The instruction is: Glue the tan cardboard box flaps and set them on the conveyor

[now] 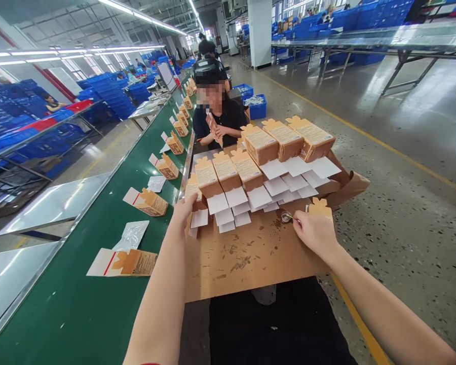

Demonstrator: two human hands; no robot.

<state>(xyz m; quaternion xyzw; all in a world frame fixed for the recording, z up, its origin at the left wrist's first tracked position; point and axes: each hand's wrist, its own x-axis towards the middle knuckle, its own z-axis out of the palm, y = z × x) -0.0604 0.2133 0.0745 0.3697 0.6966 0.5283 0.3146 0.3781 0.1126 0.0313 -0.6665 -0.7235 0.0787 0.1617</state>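
My left hand (183, 210) is at the left end of the stack, its fingers closed against the side of a brown cardboard box (192, 186). My right hand (316, 230) pinches a thin stick-like tool, whose tip is at a small round dish (286, 217) on the brown sheet. Just beyond that hand shows a scalloped brown flap (320, 207), partly hidden. Between my hands, several brown boxes (228, 172) lie stacked in rows, their white flaps (236, 196) hanging toward me and their scalloped flaps at the far side.
A green conveyor (79, 309) on the left carries open boxes (152, 202) and silver pouches (132, 235). Stained brown cardboard (228, 263) covers the table. Across from me sits a person (228, 117) holding a box. Blue bins (255, 107) stand on the floor behind.
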